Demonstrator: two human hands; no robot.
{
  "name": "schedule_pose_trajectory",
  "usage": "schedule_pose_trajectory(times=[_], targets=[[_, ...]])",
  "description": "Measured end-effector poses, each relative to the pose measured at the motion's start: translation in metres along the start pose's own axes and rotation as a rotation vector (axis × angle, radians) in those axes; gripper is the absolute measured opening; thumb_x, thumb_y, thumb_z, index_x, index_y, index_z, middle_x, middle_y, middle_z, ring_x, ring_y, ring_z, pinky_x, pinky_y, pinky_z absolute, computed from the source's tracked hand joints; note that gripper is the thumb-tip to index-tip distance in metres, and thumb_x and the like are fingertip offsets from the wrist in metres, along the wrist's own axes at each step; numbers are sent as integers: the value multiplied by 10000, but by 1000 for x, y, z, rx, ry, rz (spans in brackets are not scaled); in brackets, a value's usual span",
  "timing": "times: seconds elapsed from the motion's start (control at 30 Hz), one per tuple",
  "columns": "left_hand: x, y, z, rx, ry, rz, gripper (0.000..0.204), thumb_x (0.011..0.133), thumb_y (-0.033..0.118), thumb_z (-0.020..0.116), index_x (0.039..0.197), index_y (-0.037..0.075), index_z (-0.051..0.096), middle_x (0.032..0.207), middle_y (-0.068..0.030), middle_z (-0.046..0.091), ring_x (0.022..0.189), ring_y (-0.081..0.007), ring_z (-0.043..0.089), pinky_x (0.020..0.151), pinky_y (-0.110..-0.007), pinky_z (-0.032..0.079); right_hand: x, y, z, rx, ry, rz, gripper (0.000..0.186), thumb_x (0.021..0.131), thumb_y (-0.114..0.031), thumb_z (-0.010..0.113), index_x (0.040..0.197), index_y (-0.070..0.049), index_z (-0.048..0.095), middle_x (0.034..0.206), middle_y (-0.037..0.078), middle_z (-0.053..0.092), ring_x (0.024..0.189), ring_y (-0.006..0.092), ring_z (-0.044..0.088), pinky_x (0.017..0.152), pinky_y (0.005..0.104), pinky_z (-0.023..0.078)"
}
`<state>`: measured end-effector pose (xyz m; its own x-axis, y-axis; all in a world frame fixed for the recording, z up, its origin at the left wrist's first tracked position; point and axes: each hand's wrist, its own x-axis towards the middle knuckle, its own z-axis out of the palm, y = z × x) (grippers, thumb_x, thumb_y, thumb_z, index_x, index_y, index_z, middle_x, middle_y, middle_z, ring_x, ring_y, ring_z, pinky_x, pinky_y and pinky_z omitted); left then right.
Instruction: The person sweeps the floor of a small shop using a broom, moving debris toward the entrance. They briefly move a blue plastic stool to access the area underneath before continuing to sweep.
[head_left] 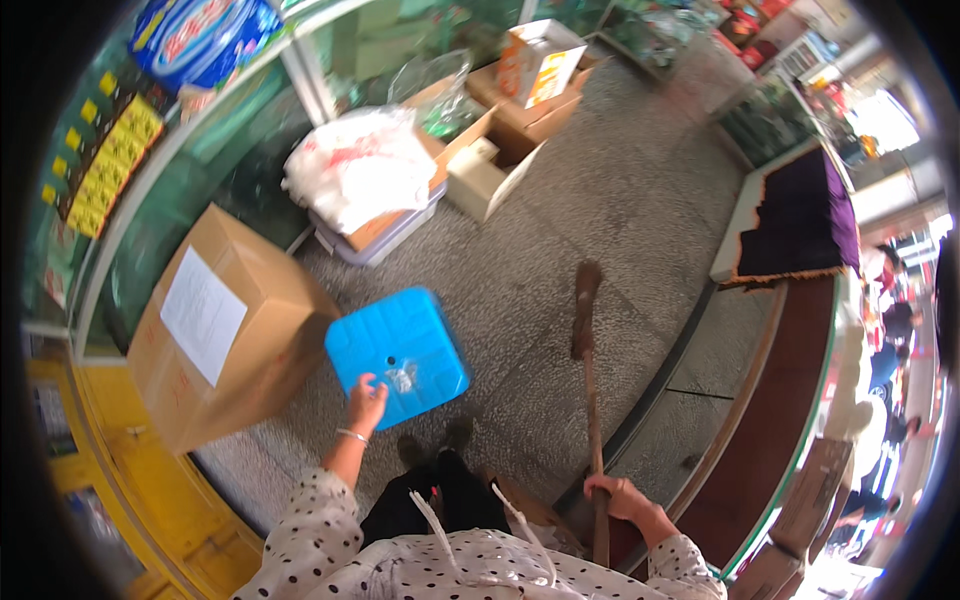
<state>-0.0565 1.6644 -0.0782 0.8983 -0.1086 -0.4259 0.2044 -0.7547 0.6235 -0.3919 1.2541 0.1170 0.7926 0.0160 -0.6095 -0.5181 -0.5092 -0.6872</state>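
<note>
A blue square plastic stool (425, 335) with a small hole in its top is in front of me, left of my feet. My left hand (366, 402) is over the stool's near left edge, its fingers a little apart; I cannot tell whether they touch the plastic. At the lower right, my right hand (620, 498) is wrapped round the long wooden handle of a mop (584, 310). Its dark brown, narrow head points away from me over the grey floor, and the handle's lower end comes back beside my body.
A big cardboard box (270, 290) with a white sheet stands left of the stool. Beyond it, a white plastic bag (365, 165) lies on a grey bin (385, 240), beside open cartons (510, 150). Glass cases line the left; a curved counter (790, 370) with purple cloth (800, 215) bounds the right.
</note>
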Motion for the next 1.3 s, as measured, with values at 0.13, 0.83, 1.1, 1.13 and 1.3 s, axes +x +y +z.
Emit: schedule_pose_trajectory(times=[0.13,0.83,1.1,1.13,1.3], targets=[[42,-118,9,-320,102,-295,659,934,518,470,1275,-46,483,1294,-277,511,1174,-367,529,965,-476,436,40,1,42,25,-356,70,255,794,62,592,978,-114,610,872,51,641,861,165,627,769,304,488],[-208,-393,-62,-1303,486,-452,507,1012,432,385,1239,13,555,1136,-125,637,988,-242,630,814,-355,539,38,-101,83,-695,-207,344,599,943,-256,541,1473,-162,277,756,243,638,569,381,629,507,488,494],[-350,-469,-138,-1581,881,-1010,582,987,484,390,1347,35,479,1278,-165,577,1122,-314,585,943,-440,491,217,-171,167,-1104,-597,-73,696,949,-233,521,1515,-302,123,713,181,618,612,368,624,536,493,494],[-367,-475,-139,-1649,923,-973,587,988,483,388,1350,29,477,1295,-169,567,1145,-320,573,966,-454,477,250,-187,188,-1184,-709,14,685,973,-239,491,1519,-329,86,753,156,633,620,325,639,525,468,502],[-416,-493,-107,-1700,990,-1154,576,988,460,407,1349,17,478,1300,-179,562,1159,-324,563,980,-455,461,357,-238,244,-1379,-724,-31,669,983,-206,477,1507,-420,120,850,125,660,703,284,665,614,413,550]])
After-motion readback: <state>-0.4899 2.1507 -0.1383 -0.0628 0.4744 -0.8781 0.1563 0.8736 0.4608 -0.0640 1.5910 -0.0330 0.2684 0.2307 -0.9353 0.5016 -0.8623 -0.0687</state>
